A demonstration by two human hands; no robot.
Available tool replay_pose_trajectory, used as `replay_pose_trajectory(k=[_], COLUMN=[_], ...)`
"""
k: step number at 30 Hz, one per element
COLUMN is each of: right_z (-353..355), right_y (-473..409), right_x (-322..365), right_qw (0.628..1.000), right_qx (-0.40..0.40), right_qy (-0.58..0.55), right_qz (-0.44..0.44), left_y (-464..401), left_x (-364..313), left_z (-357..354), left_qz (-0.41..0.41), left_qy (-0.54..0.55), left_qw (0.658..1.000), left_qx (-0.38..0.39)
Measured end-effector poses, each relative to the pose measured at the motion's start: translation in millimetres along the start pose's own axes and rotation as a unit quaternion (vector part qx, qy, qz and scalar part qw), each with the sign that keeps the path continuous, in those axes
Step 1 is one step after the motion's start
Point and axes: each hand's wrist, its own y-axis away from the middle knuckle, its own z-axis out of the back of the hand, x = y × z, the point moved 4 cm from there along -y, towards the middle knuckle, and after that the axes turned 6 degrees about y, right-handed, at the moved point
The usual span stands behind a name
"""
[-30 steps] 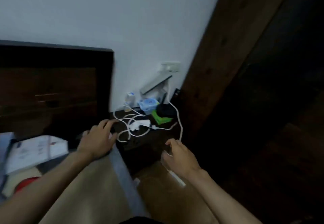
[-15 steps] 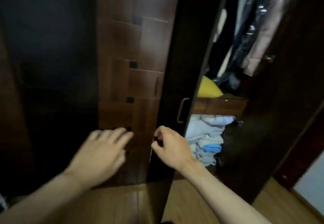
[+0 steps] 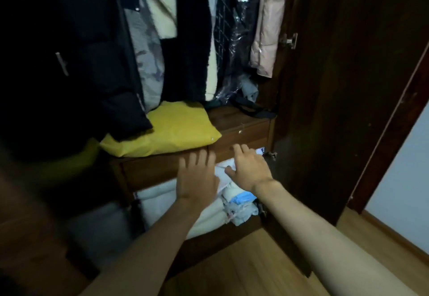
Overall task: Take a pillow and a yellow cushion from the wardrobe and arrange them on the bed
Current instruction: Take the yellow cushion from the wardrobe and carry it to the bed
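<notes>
We see only part of the yellow cushion (image 3: 176, 131): a black jacket (image 3: 76, 63) hangs over its left end, and the stretch left of that is a dim blur. The hanging clothes run off the top edge, so we cannot see their hangers. Our left hand (image 3: 197, 177) is motion-blurred at the fingers and covers part of the pale folded bedding (image 3: 162, 203) below the drawer; we cannot tell whether a pillow lies among it. The lower left corner is too dark and smeared to read. Our forearms are cut off by the bottom edge.
</notes>
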Motion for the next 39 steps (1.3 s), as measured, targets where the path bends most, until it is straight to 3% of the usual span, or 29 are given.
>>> replay_pose_trajectory(k=[9,17,22,25,28,32,39], right_z=[-9.1,-32.1,-87.0,-137.9,-163.5,-168.3,-165.3], right_y=[-99.2,-207.3,-282.4,-314.6,-323.9,-333.4,-330.5], right_x=[-45.2,12.2,35.5,57.0,64.8,63.8,44.1], right_qw=[0.998,0.991,0.991,0.991,0.998,0.999,0.995], right_qx=[0.068,0.053,0.061,0.097,0.047,0.000,0.037], right_qy=[-0.002,-0.066,-0.086,-0.074,-0.037,-0.037,-0.060], right_qz=[0.015,0.100,0.086,0.056,0.015,0.028,0.067], left_y=[-128.6,-214.2,-279.9,-294.4,-298.1,-309.2,-298.6], left_x=[69.3,173.3,219.0,225.9,221.7,226.0,209.6], left_z=[-36.2,-55.6,-98.6,-133.6,-153.3,-155.5,-147.2], left_qz=[0.053,0.123,0.183,0.190,0.197,0.185,0.188], left_qy=[-0.074,-0.035,0.029,0.009,-0.025,-0.050,-0.078], left_qw=[0.995,0.991,0.981,0.980,0.979,0.981,0.979], left_qx=[0.051,0.037,0.064,0.060,0.040,0.014,0.010])
